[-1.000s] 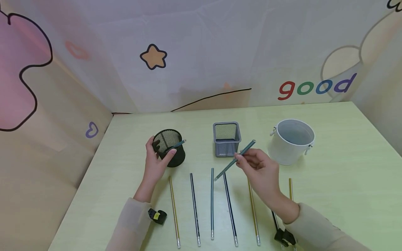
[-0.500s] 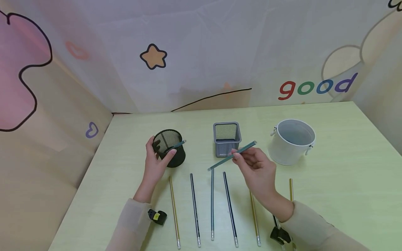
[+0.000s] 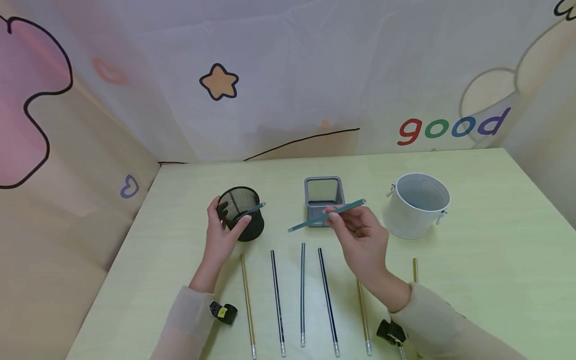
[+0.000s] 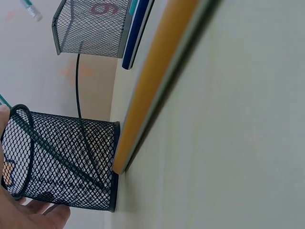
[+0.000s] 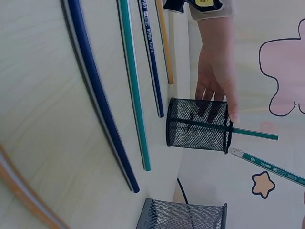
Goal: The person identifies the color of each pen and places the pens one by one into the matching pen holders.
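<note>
My right sleeve (image 3: 450,320) hides part of a gold pencil (image 3: 415,270), and my right hand (image 3: 363,242) covers some of the grey mesh basket (image 3: 323,190). My left hand (image 3: 220,239) grips the black mesh cup (image 3: 252,230), 1 green pencil (image 3: 257,207) leaning inside. My right hand pinches another green pencil (image 3: 310,222), apart from the cup. The white bucket (image 3: 411,220) stands well in from the table's (image 3: 499,235) right edge.

Beneath both grips a pale green table (image 3: 499,240) is spread, closed off beyond them by a whitish wall (image 3: 306,55) on which an orange star (image 3: 219,82) and the coloured word "good" (image 3: 463,126) are printed. To their left, a beige side wall (image 3: 81,235) is marked with a pink, black-outlined shape (image 3: 27,110) and a purple heart (image 3: 124,190); to their right, a pale wall (image 3: 549,145) is softly lit.
</note>
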Tool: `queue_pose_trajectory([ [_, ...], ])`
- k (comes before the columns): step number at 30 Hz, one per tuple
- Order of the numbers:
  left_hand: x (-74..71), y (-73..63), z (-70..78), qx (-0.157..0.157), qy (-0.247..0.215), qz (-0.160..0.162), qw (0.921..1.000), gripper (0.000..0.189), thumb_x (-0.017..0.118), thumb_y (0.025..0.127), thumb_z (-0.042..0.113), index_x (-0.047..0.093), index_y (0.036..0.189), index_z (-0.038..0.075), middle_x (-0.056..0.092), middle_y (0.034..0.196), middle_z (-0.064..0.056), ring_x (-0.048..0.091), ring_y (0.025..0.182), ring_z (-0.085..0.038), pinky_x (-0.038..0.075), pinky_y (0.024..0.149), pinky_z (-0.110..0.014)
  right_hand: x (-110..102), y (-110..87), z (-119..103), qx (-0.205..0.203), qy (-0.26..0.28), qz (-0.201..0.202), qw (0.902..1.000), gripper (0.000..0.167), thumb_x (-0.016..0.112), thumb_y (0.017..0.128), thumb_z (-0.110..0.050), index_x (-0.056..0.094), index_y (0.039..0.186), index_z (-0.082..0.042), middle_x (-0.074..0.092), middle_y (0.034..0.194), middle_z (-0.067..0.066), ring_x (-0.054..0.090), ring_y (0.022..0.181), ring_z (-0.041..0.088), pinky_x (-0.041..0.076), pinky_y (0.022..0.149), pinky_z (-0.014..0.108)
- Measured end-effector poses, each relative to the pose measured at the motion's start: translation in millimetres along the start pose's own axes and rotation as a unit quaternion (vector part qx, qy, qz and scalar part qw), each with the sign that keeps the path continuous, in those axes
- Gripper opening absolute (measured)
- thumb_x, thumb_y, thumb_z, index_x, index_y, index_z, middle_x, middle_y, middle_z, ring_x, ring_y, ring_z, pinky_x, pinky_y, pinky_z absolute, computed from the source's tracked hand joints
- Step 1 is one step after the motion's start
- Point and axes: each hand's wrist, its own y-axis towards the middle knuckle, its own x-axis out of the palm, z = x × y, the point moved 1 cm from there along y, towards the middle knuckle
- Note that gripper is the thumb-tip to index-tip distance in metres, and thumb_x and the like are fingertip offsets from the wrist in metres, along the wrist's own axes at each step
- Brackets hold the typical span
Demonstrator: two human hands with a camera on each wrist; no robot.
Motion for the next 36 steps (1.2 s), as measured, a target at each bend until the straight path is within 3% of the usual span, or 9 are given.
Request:
queue_pose_trajectory([
  [6,-1.4,0.5,-1.9,-0.003,0.002,-0.001,1.0000,0.088,0.069,0.087,0.027,0.010,0.150,0.009,0.023,0.152,-0.018,0.023,0.142,-0.028,0.020,0.117,-0.045,8,3.9,-2,0.005,-0.035,0.000,0.9994,0.017,0.061,0.080,0.020,0.055,0.095,0.019,0.071,0.100,-0.008,0.070,0.081,0.006,0.056,0.071,0.021],
  [15,0.6,0.7,-0.1,0.003,0.000,-0.004,1.0000,0.088,0.069,0.087,0.027,0.010,0.149,0.008,0.024,0.151,-0.017,0.026,0.141,-0.027,0.020,0.117,-0.046,15,6.3,-2,0.001,-0.036,0.007,0.9993,0.017,0.061,0.081,0.017,0.056,0.097,0.017,0.071,0.101,-0.007,0.070,0.086,0.007,0.056,0.074,0.022],
  [25,0.9,1.6,-1.1,0.004,0.003,-0.003,1.0000,0.090,0.069,0.087,0.029,0.009,0.150,0.008,0.022,0.152,-0.017,0.025,0.141,-0.029,0.020,0.117,-0.047,30,5.4,5,0.002,-0.039,0.005,0.9992,0.018,0.061,0.083,0.015,0.058,0.100,0.014,0.072,0.100,0.008,0.070,0.088,0.007,0.056,0.077,0.024],
  [32,4.9,2.5,0.0,0.007,0.001,-0.003,1.0000,0.089,0.070,0.087,0.025,0.010,0.149,0.006,0.024,0.151,-0.019,0.026,0.140,-0.030,0.021,0.117,-0.047,34,4.4,8,-0.003,-0.049,0.001,0.9988,0.019,0.060,0.083,0.017,0.057,0.101,0.014,0.066,0.096,0.031,0.069,0.089,0.004,0.056,0.078,0.024],
  [36,1.7,0.7,-0.3,0.000,0.001,0.001,1.0000,0.090,0.070,0.087,0.027,0.009,0.150,0.007,0.023,0.152,-0.018,0.025,0.141,-0.029,0.020,0.117,-0.046,38,4.3,11,0.003,-0.055,-0.004,0.9985,0.020,0.059,0.083,0.017,0.056,0.102,0.013,0.065,0.098,0.032,0.068,0.090,0.004,0.055,0.079,0.024],
])
